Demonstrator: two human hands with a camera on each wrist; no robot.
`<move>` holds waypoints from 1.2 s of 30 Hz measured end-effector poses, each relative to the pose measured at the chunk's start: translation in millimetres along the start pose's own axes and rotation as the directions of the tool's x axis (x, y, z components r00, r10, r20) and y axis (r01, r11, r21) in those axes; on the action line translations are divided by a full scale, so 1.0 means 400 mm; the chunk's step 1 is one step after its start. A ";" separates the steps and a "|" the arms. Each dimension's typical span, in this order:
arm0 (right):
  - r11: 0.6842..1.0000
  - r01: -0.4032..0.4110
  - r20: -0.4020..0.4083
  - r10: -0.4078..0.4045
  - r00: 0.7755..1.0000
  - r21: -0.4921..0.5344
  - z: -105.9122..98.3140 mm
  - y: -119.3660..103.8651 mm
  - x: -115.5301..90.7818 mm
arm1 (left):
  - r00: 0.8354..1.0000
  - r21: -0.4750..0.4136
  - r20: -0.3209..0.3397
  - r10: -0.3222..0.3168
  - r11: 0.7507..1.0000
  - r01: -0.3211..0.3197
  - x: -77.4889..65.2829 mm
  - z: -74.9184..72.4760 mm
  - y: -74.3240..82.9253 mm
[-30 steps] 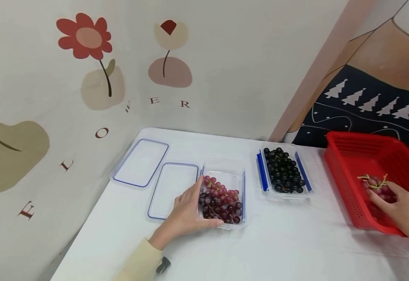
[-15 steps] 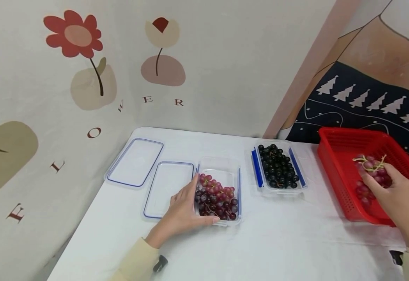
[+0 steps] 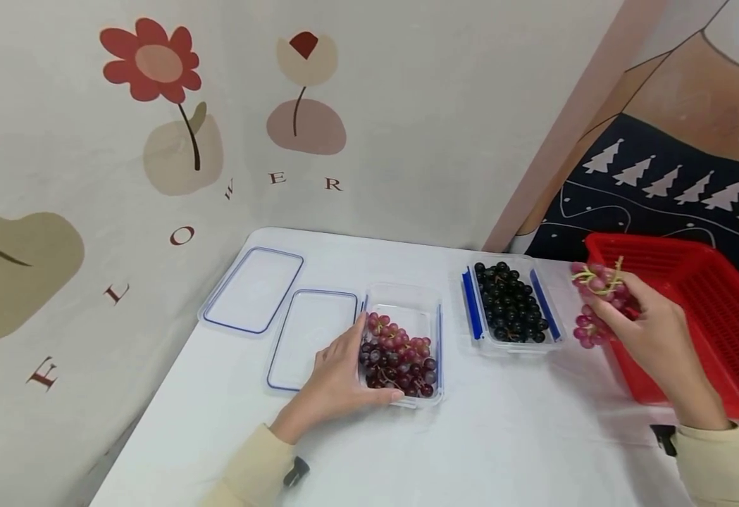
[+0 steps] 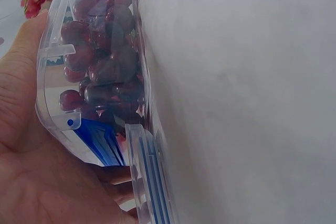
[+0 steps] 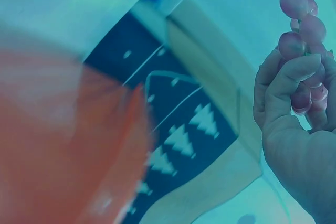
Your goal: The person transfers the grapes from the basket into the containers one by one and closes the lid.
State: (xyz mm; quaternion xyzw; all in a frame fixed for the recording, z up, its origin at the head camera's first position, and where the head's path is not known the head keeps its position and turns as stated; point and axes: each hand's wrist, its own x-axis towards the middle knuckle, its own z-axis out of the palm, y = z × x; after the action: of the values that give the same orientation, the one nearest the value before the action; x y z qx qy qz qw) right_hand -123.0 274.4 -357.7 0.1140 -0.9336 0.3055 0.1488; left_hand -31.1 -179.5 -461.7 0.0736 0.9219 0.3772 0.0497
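My left hand (image 3: 334,377) grips the near left corner of a clear plastic food container (image 3: 402,310), thumb along its front and fingers along its left side. Dark purple grapes (image 3: 384,373) fill the front of it, with lighter red grapes (image 3: 396,339) behind them and bare floor at the far end. In the left wrist view the dark grapes (image 4: 105,72) show through the wall, beside the palm. A bunch of red grapes (image 3: 587,331) with green stems hangs from my right hand (image 3: 657,338), held up over the left rim of the red basket (image 3: 718,310).
A second clear container (image 3: 502,347) of black grapes stands between the first one and the basket, its blue side clips hanging open. Two clear lids with blue seals, a farther lid (image 3: 251,290) and a nearer lid (image 3: 312,334), lie on the white table (image 3: 502,436) at left.
My right hand has lifted the red grapes up out of the basket and carried them left to its rim. My left hand stays at the container's corner.
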 end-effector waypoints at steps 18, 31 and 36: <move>0.970 0.195 -0.013 -0.196 0.981 0.148 0.166 -0.154 0.035 | 1.000 0.002 0.003 -0.002 1.000 0.002 -0.004 -0.004 0.011; 0.956 0.226 0.143 -0.254 0.957 0.185 0.294 -0.254 0.063 | 1.000 0.002 0.003 0.001 1.000 -0.001 -0.008 0.001 0.009; 0.929 0.280 0.134 -0.318 0.939 0.241 0.338 -0.283 0.069 | 1.000 0.006 -0.001 0.003 1.000 -0.003 -0.007 -0.004 0.012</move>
State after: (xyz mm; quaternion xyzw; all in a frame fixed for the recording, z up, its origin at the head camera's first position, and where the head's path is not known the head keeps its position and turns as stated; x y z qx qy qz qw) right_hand -142.4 100.5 -391.4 0.2967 -0.8752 0.3689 0.0999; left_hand -27.9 -177.7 -457.1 0.0752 0.9229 0.3745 0.0485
